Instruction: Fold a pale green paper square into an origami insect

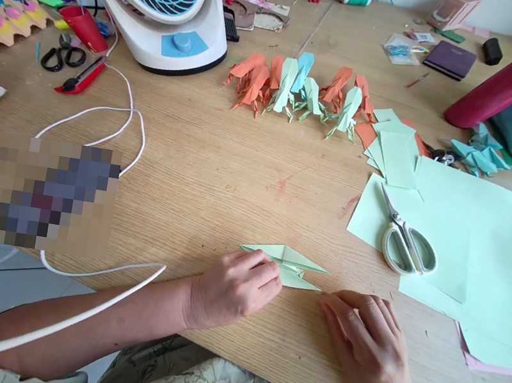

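Note:
A partly folded piece of light green paper [291, 257] lies near the table's front edge, with pointed flaps toward the right. My left hand [244, 282] presses on its left part, fingers curled together over the paper. Just right of the paper, my right hand [363, 338] rests with its fingers bent and pressed together, the fingertips by the paper's lower right point. Whether they pinch that tip is too small to tell.
Folded orange and green paper figures [285, 86] stand farther back. White-handled scissors [410, 247] lie on green sheets [503, 289] at the right. A fan [182, 44], white cable [143, 135], red cutter [82, 77] and blurred object [53, 198] are at the left; a red bottle [510, 86] is back right.

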The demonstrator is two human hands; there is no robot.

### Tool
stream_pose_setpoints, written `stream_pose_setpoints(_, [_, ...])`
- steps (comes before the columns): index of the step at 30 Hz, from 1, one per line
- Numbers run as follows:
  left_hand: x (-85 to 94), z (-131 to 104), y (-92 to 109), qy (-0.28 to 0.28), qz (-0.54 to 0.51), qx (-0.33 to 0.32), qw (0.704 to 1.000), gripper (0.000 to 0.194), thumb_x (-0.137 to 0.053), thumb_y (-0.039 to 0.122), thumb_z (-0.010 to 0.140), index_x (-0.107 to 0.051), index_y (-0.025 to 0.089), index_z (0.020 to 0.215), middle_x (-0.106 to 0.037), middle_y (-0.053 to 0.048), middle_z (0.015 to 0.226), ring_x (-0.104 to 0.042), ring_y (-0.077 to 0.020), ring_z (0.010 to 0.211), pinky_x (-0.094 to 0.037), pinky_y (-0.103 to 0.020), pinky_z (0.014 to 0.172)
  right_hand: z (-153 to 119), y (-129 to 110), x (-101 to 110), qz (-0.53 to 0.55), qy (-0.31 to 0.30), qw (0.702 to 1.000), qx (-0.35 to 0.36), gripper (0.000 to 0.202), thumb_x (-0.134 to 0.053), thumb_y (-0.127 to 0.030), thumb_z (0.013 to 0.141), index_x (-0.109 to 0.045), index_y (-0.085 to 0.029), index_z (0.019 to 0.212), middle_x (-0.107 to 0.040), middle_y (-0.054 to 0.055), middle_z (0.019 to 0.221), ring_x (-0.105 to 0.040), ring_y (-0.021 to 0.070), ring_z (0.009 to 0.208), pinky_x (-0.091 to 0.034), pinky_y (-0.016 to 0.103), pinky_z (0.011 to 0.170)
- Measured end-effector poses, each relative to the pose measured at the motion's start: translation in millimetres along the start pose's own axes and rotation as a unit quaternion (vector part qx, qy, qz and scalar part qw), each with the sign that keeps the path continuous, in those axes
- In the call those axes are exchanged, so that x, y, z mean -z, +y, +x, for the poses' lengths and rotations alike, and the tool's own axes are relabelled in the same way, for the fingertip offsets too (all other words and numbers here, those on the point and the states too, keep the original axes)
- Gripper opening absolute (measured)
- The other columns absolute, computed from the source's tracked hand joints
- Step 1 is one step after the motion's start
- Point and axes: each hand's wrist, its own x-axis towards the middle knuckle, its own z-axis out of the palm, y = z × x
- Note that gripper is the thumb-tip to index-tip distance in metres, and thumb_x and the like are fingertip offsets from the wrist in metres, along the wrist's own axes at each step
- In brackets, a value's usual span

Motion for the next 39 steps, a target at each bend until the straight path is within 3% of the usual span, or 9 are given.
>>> stream_pose_setpoints(8, [1.8,1.5,-0.4,-0.006,-0.003,0.005,1.000,0.015,-0.053,0.011,0.096,-0.066,0.016,0.091,-0.065,-0.001,0.083,-0.060,-0.0134,0.082,-0.050,-0.026,0.072,20.8,-20.8,-16.2,-0.001,-0.035,0.999,0.021,0.016,-0.054,-0.005,0.092,-0.064,-0.016,0.098,-0.062,0.007,0.085,-0.049,0.0184,0.072,-0.037,0.035,0.068])
stream_pose_setpoints(24, [0.5,1.5,-0.1,-0.003,-0.041,0.037,0.998,0.018,-0.050,0.015,0.098,-0.067,0.016,0.095,-0.067,-0.002,0.087,-0.061,-0.0147,0.085,-0.051,-0.028,0.076,31.5,-27.4,-24.4,0.024,-0.048,0.998,0.018,0.016,-0.051,-0.007,0.095,-0.065,-0.014,0.100,-0.063,0.009,0.087,-0.050,0.0191,0.075,-0.037,0.035,0.069])
stream_pose_setpoints(29, [1.4,1.7,0.3,-0.018,-0.059,0.053,0.997,0.018,-0.050,0.014,0.099,-0.067,0.016,0.093,-0.066,-0.001,0.086,-0.061,-0.0144,0.083,-0.051,-0.028,0.077,32.4,-29.1,-23.8,0.027,-0.034,0.999,-0.006,0.016,-0.053,-0.007,0.095,-0.066,-0.016,0.090,-0.064,0.008,0.085,-0.053,0.0189,0.075,-0.037,0.035,0.069])
stream_pose_setpoints(39, [-1.3,0.8,1.5,-0.001,-0.051,0.054,0.997,0.015,-0.053,0.013,0.097,-0.066,0.015,0.090,-0.065,-0.001,0.084,-0.059,-0.0144,0.081,-0.049,-0.028,0.074,34.5,-32.6,-26.4,0.017,-0.021,0.998,-0.052,0.012,-0.058,-0.011,0.094,-0.066,-0.018,0.089,-0.065,0.005,0.082,-0.055,0.0177,0.075,-0.035,0.034,0.069])
